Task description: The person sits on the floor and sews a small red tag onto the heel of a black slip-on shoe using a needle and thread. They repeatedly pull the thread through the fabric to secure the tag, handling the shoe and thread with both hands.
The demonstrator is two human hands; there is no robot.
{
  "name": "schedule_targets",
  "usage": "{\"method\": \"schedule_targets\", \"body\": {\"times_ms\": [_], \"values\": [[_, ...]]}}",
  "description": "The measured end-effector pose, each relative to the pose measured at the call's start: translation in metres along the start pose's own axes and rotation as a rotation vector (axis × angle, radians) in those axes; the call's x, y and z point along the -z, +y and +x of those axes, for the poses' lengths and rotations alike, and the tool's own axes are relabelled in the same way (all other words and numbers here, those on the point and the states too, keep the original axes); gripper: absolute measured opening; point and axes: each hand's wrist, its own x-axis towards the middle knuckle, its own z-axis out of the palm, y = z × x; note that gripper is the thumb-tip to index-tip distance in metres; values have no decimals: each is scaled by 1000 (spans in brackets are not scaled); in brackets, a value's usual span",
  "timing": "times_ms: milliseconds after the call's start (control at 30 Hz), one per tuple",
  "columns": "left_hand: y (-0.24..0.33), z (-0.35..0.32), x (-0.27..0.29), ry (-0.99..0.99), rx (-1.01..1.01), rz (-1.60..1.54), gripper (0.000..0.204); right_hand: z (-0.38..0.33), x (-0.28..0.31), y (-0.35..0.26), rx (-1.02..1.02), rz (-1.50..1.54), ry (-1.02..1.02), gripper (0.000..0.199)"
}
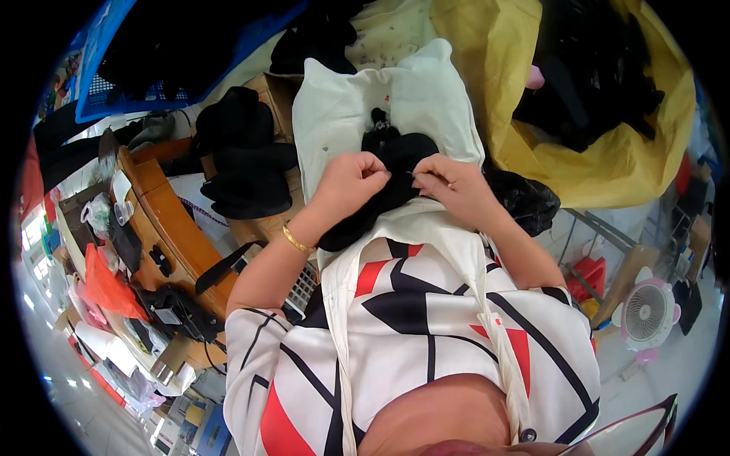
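Observation:
A black, soft-looking piece with rounded ends lies across my lap on a white cloth apron. Above it, my left hand is closed in a pinch, thumb against the fingers. Facing it a short way off, my right hand also pinches, with a tiny pale glint at its fingertips. What either pinch holds is too small to make out. Just beyond the black piece sits a small, dark, partly shiny bunch.
Several black padded pieces are stacked at my left by an orange-brown wooden table. A blue crate stands far left. At right are a yellow sack holding dark items, a black plastic bag and a fan.

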Motion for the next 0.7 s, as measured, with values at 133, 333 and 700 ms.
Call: {"method": "schedule_targets", "body": {"times_ms": [133,333,700], "values": [[8,-7,-4,36,-137,89,17,13,-9,-5,276,-521,103,3],[-4,-4,3,24,-62,-67,14,33,-20,-2,381,-697,37,3],[-16,11,7,-196,120,-304,9,30,-31,14,426,-409,150,7]]}}
